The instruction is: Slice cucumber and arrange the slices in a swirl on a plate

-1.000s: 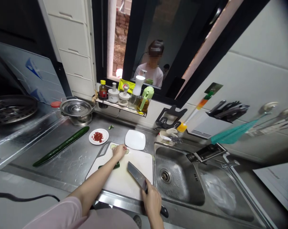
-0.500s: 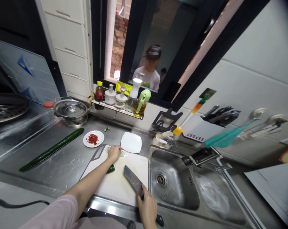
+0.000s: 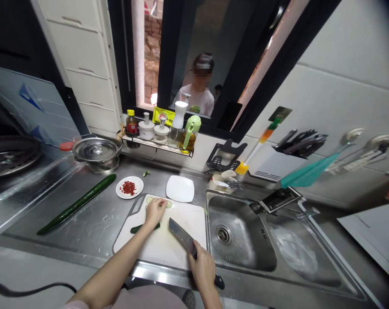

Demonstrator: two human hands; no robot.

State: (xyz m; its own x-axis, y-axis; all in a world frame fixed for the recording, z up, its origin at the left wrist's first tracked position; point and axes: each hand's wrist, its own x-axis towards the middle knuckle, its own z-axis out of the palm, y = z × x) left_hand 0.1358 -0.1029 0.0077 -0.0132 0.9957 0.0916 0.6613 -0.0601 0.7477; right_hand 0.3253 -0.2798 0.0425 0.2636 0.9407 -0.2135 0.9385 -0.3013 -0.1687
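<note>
My left hand is at the top edge of the white cutting board. Its fingers are drawn together among thin cucumber slices; whatever lies between the fingertips is hidden. Beneath that wrist, a piece of cut cucumber rests on the board, partly covered by the arm. My right hand is wrapped round the black handle of a broad kitchen knife. The blade is held over the right part of the board, pointing up and left, apart from the cucumber.
A long whole cucumber lies at the left. Behind the board stand a plate of chopped red pieces and a white square plate. A steel sink adjoins the board's right side. Seasoning jars line a rack under the window.
The view has shifted a little. More of the cut cucumber shows left of my forearm. My left fingers still work at the slices, and the right hand keeps the knife in nearly the same place.
</note>
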